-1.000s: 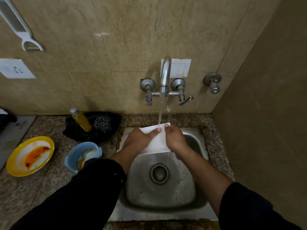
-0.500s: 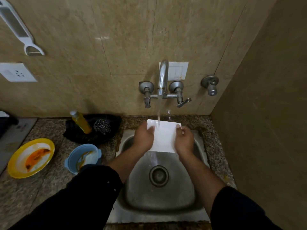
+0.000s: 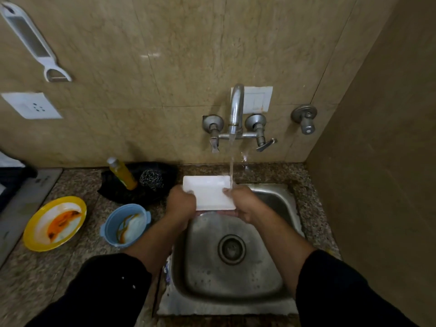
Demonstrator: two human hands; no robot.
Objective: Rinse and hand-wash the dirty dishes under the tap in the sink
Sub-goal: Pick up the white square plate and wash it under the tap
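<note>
A white rectangular dish point(image 3: 208, 192) is held over the back of the steel sink point(image 3: 236, 284), under the tap point(image 3: 236, 109). My left hand point(image 3: 180, 202) grips its left edge and my right hand point(image 3: 243, 201) grips its right edge. A thin stream of water point(image 3: 231, 166) falls onto the dish's right end, by my right thumb. On the counter to the left lie a yellow plate point(image 3: 41, 237) smeared with orange sauce and a blue bowl point(image 3: 111, 223) with sauce streaks.
A yellow soap bottle point(image 3: 121, 173) and a steel scrubber point(image 3: 151, 180) rest on a black bag point(image 3: 141, 194) behind the bowl. A brown wall point(image 3: 377, 185) closes off the right side. A peeler point(image 3: 30, 41) and a socket point(image 3: 31, 106) are on the tiled wall.
The dish has shifted left and tilted flatter, so the water now falls on its right end instead of its upper left. Both hands kept their grip and moved with it.
</note>
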